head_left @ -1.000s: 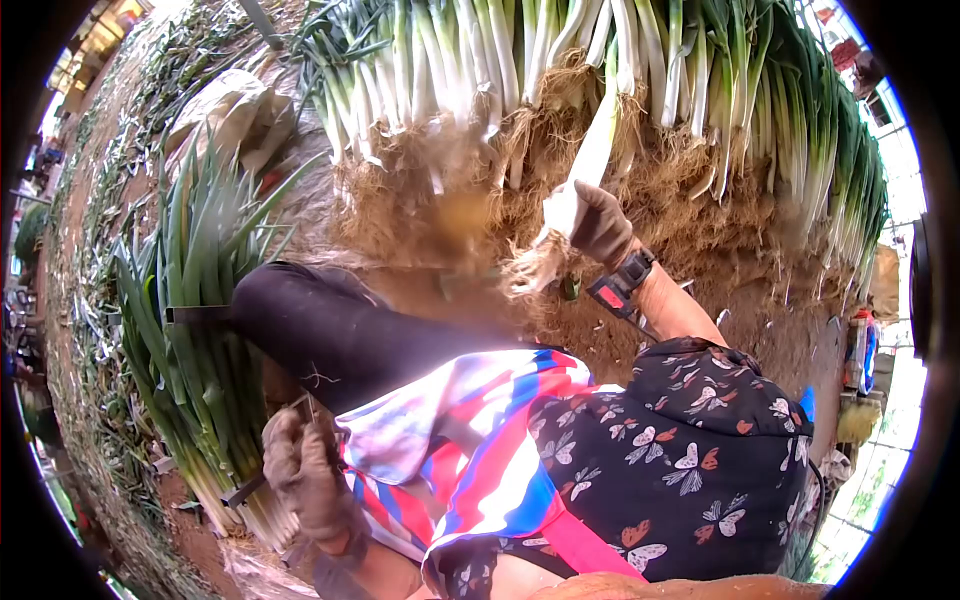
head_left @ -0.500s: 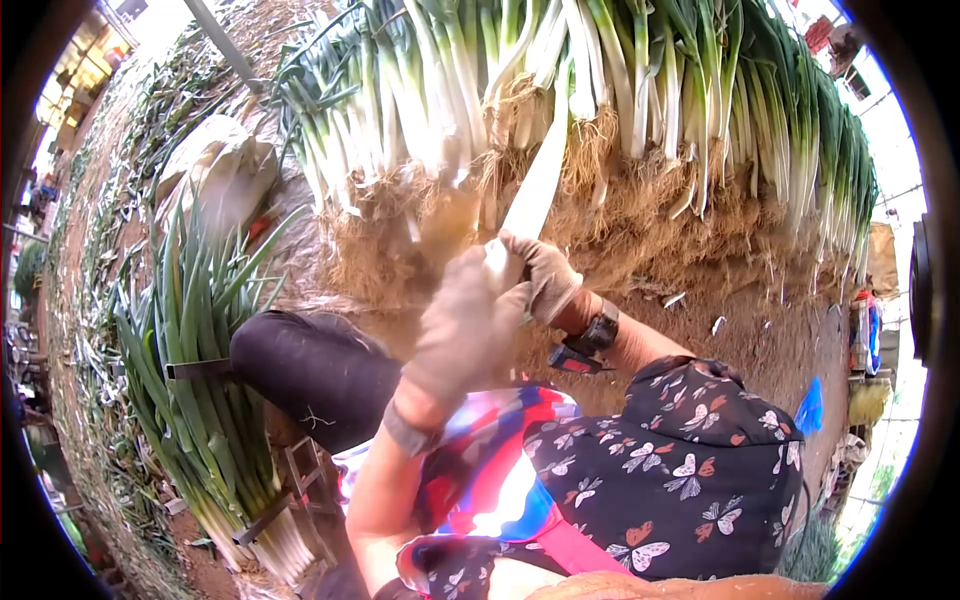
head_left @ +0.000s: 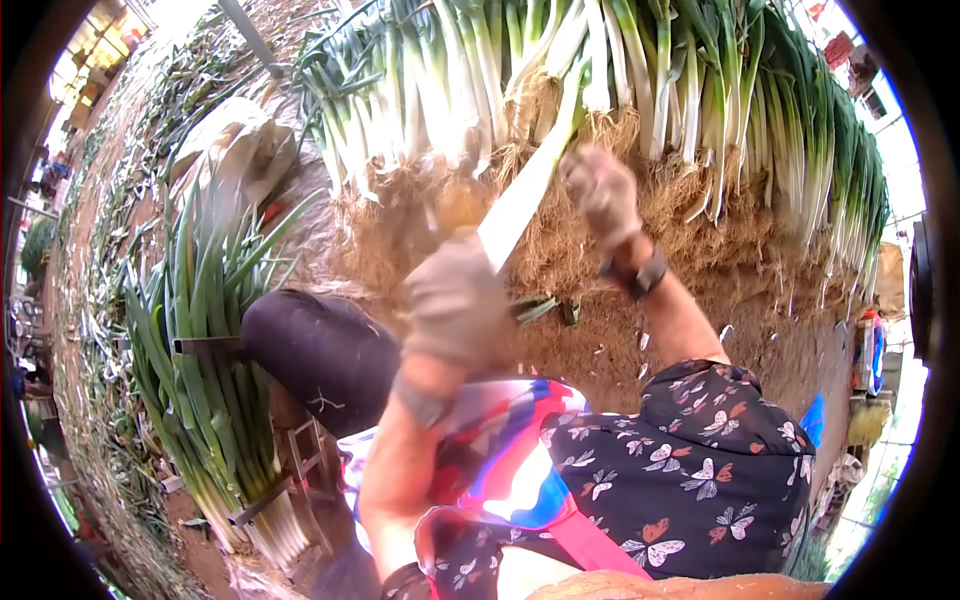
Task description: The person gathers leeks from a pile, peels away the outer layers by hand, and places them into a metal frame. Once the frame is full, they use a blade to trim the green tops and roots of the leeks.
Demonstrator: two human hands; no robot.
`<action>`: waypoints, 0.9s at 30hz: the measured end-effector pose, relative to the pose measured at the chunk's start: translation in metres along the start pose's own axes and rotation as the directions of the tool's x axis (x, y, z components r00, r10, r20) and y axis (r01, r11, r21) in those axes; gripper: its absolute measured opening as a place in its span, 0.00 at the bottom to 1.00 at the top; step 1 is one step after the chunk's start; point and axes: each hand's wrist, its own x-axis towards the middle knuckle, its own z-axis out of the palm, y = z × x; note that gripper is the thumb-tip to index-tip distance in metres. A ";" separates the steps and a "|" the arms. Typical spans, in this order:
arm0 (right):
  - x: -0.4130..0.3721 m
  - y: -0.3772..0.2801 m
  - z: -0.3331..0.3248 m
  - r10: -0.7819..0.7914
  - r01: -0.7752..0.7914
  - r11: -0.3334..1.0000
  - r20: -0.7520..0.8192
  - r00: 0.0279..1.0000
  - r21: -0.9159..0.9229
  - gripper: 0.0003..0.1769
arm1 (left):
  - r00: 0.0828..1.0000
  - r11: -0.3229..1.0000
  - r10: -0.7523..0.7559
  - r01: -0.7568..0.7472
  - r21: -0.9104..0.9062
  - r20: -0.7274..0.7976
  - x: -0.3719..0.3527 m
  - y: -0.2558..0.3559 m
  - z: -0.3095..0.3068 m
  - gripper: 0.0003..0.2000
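My left hand (head_left: pixel 457 305), in a dusty glove, is closed around the lower end of a leek (head_left: pixel 525 205). The leek slants up to the right, its white stem bare and its green top running into the standing leeks behind. Just right of the stem is my right hand (head_left: pixel 604 198), gloved and blurred, with its fingers curled together. Whether anything is in those fingers is hidden. A dark band (head_left: pixel 640 275) sits on the right wrist. Small cut green leaf pieces (head_left: pixel 545 310) lie on the soil beside my left hand.
A long row of rooted leeks (head_left: pixel 690 110) leans across the far side. At left, a bundle of leeks (head_left: pixel 205 390) rests in a metal frame (head_left: pixel 262 503) beside my knee (head_left: pixel 315 345). Behind it lies a pale sack (head_left: pixel 235 150). Leaf scraps litter the ground (head_left: pixel 95 330).
My right hand has moved up and right, away from my left hand, to beside the upper stem. My left hand stays on the leek, slightly lower. Green leaf pieces now show on the soil.
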 end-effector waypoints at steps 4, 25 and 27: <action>0.039 0.061 -0.007 0.378 -0.355 0.923 0.183 0.908 -0.145 0.20 | 0.995 0.961 0.014 0.015 0.275 -0.103 -0.100 -0.041 -0.066 0.13; -0.052 -0.235 0.083 -0.892 0.810 0.379 0.409 0.192 0.448 0.20 | 0.786 0.011 -0.263 0.583 0.812 -0.560 -0.398 -0.037 -0.144 0.24; -0.055 -0.237 0.068 -0.890 0.772 0.422 0.380 0.253 0.476 0.18 | 0.737 0.145 -0.373 0.646 0.749 -0.564 -0.407 -0.033 -0.136 0.27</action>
